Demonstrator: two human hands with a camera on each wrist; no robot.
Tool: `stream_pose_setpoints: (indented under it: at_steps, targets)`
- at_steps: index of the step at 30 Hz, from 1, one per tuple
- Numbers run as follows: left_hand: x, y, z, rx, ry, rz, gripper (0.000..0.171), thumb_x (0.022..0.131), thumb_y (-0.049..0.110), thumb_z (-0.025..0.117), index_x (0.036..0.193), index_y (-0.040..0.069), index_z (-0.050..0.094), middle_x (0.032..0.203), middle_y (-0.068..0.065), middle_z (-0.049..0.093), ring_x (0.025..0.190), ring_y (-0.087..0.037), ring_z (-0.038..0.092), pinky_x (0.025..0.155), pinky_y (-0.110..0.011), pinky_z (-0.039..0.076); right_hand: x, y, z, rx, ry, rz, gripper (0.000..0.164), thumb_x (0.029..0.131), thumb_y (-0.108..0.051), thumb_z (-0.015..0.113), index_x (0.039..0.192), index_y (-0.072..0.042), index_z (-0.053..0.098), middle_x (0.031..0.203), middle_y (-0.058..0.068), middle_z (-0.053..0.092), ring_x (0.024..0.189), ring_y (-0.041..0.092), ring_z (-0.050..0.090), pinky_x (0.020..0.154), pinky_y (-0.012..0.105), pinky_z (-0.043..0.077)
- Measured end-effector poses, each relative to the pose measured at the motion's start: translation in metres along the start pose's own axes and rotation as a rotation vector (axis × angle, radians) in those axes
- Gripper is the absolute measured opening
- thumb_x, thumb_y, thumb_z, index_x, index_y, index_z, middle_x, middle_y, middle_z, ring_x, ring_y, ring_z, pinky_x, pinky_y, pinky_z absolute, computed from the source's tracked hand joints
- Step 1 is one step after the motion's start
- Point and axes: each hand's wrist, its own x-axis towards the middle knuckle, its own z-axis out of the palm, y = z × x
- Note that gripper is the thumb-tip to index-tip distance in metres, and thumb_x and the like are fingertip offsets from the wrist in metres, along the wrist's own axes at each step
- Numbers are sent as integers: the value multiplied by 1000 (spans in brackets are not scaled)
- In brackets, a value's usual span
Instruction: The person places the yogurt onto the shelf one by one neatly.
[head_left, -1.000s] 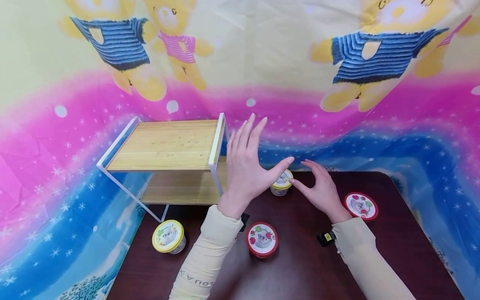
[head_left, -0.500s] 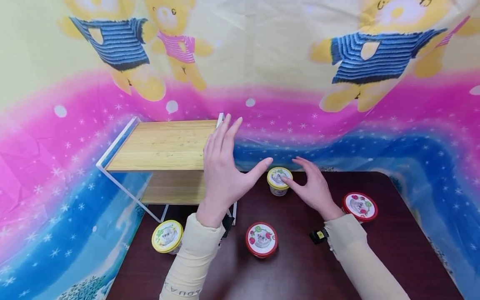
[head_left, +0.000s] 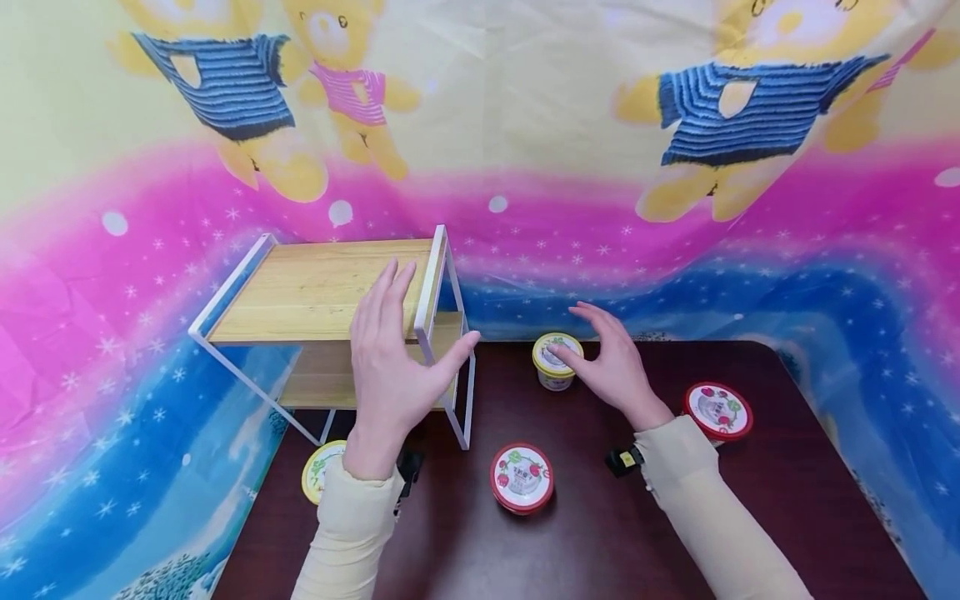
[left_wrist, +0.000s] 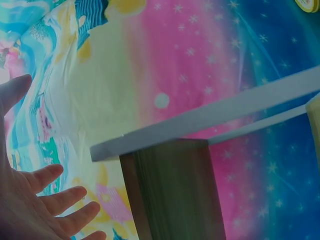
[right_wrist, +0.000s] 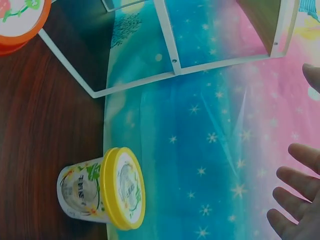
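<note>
My left hand (head_left: 390,362) is raised in front of the two-tier shelf (head_left: 322,292), fingers spread upward and thumb out, holding nothing. Above the table my right hand (head_left: 611,367) hovers, its thumb overlapping the yellow-lidded tub (head_left: 557,379) in the head view. The right wrist view shows that tub (right_wrist: 85,192) standing apart from the fingers (right_wrist: 297,182). Between the arms stands a red-lidded tub (head_left: 521,479). Another red-lidded tub (head_left: 718,410) is by the right forearm. My left wrist partly hides a second yellow-lidded tub (head_left: 318,473).
The shelf has a white metal frame (head_left: 431,287) and wooden boards, and stands at the table's back left. A dark brown table (head_left: 585,533) carries everything. Behind hangs a printed cloth (head_left: 525,125) with bears and snowflakes.
My left hand has moved left and somewhat down, from beside the shelf to in front of it. The right hand has shifted slightly left. The tubs have stayed in place.
</note>
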Motion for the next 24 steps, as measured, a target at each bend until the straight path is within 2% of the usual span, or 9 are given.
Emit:
stream_pose_setpoints:
  at_steps: [7, 11, 19, 24]
  targets:
    - [-22, -16, -18, 43, 8, -47, 92, 81, 58, 76, 155, 15, 43, 160, 1, 37, 144, -21, 36, 112, -57, 29, 6, -10, 7, 41, -19, -20, 73, 89, -54, 75, 149, -21, 52, 159, 1, 38, 146, 26, 31, 109, 65, 32]
    - [-37, -28, -26, 46, 21, -86, 91, 81, 53, 79, 155, 13, 44, 157, -4, 42, 143, -22, 38, 111, -58, 31, 8, -15, 9, 45, -19, -22, 73, 88, -57, 74, 149, -23, 52, 158, 1, 39, 146, 25, 31, 109, 64, 33]
    - [-67, -53, -38, 42, 109, -148, 87, 75, 41, 85, 149, 9, 51, 149, -6, 51, 135, -30, 45, 109, -52, 36, 10, -27, 15, 47, -21, -44, 74, 88, -59, 73, 148, -21, 53, 157, -3, 40, 146, 23, 31, 109, 62, 33]
    - [-80, -67, -53, 90, 83, -195, 89, 77, 39, 86, 152, 12, 48, 150, -6, 49, 136, -30, 43, 109, -54, 35, 14, -36, 19, 54, -11, -73, 73, 89, -60, 72, 147, -21, 54, 156, -3, 41, 145, 21, 33, 110, 60, 34]
